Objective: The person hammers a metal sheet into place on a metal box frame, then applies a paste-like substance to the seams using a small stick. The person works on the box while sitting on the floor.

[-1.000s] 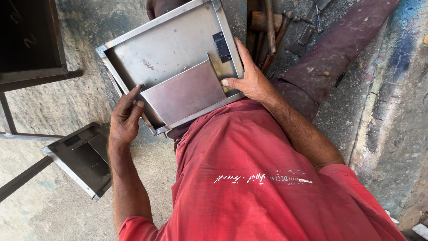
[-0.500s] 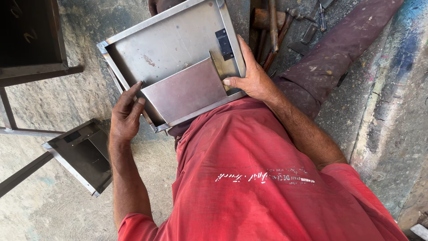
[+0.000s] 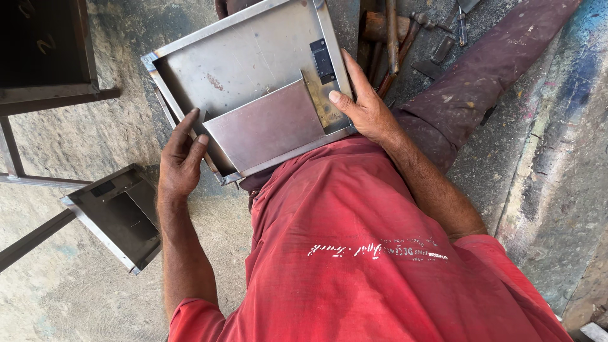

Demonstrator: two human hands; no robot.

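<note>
We hold a steel tray (image 3: 247, 63) against our lap, open face up; our left hand (image 3: 179, 161) clasps its left edge, fingers curled onto the rim; our right hand (image 3: 364, 107) grips the right edge, thumb pressed on a brass-coloured strip (image 3: 320, 104); between the grips lies a flat plate (image 3: 266, 126); above the right thumb sits a black hinge, perhaps a latch (image 3: 322, 60); below the left hand, another tray (image 3: 117, 212) rests on the floor

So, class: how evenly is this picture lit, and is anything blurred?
Head view: soft daylight, with a mild sheen but no harsh glare on the metal tray; left hand and right hand are sharp; the dark frame at upper left sits in shadow.
</note>
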